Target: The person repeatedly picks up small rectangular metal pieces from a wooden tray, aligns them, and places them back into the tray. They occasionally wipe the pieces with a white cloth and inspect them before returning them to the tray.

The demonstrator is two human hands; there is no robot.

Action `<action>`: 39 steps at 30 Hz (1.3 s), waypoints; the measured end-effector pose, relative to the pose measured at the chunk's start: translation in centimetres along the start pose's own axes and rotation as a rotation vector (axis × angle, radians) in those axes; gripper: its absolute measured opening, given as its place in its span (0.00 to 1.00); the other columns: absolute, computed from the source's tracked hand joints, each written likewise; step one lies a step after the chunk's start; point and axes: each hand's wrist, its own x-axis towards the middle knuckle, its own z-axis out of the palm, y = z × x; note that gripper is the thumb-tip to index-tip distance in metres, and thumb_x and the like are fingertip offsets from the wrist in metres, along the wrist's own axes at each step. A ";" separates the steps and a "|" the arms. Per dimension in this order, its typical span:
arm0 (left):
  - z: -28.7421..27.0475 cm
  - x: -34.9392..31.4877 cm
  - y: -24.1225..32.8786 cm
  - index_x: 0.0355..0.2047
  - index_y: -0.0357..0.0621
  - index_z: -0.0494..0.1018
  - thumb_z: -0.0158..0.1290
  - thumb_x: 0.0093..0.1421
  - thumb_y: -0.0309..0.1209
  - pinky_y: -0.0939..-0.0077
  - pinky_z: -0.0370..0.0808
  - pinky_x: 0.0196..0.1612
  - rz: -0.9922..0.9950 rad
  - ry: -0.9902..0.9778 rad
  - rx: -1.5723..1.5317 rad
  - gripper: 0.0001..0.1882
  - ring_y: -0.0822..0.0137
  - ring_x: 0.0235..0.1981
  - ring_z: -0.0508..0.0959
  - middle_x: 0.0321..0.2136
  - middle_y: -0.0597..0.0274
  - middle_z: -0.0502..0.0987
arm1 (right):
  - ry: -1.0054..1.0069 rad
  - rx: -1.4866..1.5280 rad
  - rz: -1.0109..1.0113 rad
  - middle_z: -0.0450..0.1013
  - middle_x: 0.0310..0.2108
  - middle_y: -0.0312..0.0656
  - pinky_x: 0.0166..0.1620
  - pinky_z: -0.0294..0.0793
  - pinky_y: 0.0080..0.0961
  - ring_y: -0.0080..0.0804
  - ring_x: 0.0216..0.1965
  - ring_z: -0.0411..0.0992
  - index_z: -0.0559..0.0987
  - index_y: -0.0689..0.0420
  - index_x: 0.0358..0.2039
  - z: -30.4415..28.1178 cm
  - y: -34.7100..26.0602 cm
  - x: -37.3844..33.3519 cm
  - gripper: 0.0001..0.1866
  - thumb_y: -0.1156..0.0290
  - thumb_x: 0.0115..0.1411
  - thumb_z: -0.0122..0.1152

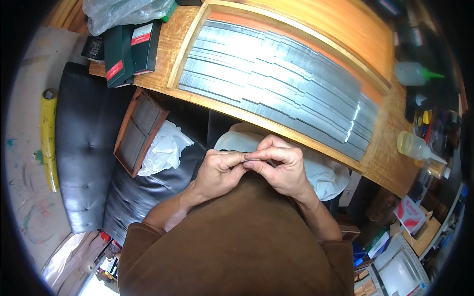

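My left hand (219, 171) and my right hand (281, 165) meet in front of my chest, their fingertips pinched together. Between them only the edge of a small thin dark piece (250, 160) shows; the fingers cover the rest, and its kind is unclear. Just beyond the hands, a shallow wooden tray (276, 129) lies on the wooden table. Rows of flat grey strips (276, 74) fill most of it, overlapping, with a bare orange band along the far side.
Dark green boxes (118, 59) and a clear plastic bag (123, 12) occupy the table's left end. A small wooden frame of grey strips (140, 130) leans on the black padded seat (86, 148), beside white cloth (165, 148). Squeeze bottles (414, 146) stand at right.
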 end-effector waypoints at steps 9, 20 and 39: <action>0.2 0.1 -0.5 0.43 0.37 0.84 0.60 0.59 0.17 0.73 0.80 0.31 0.063 0.020 0.020 0.12 0.58 0.28 0.86 0.31 0.48 0.85 | 0.000 -0.013 -0.021 0.75 0.30 0.35 0.33 0.72 0.19 0.22 0.31 0.72 0.89 0.61 0.35 0.0 0.2 0.0 0.08 0.82 0.54 0.75; 1.3 -0.5 -1.3 0.41 0.34 0.84 0.59 0.56 0.16 0.71 0.81 0.31 0.188 0.081 0.109 0.12 0.58 0.29 0.86 0.30 0.49 0.85 | 0.004 0.025 -0.013 0.75 0.29 0.35 0.32 0.72 0.20 0.22 0.31 0.72 0.89 0.60 0.35 -0.2 0.4 -0.7 0.08 0.81 0.53 0.76; -0.3 1.1 -0.9 0.40 0.36 0.84 0.59 0.59 0.18 0.76 0.74 0.27 0.074 -0.159 -0.077 0.09 0.68 0.22 0.81 0.24 0.50 0.83 | 0.143 -0.134 -0.025 0.78 0.31 0.38 0.33 0.74 0.20 0.24 0.30 0.76 0.89 0.61 0.38 0.4 -0.9 -2.3 0.09 0.81 0.55 0.76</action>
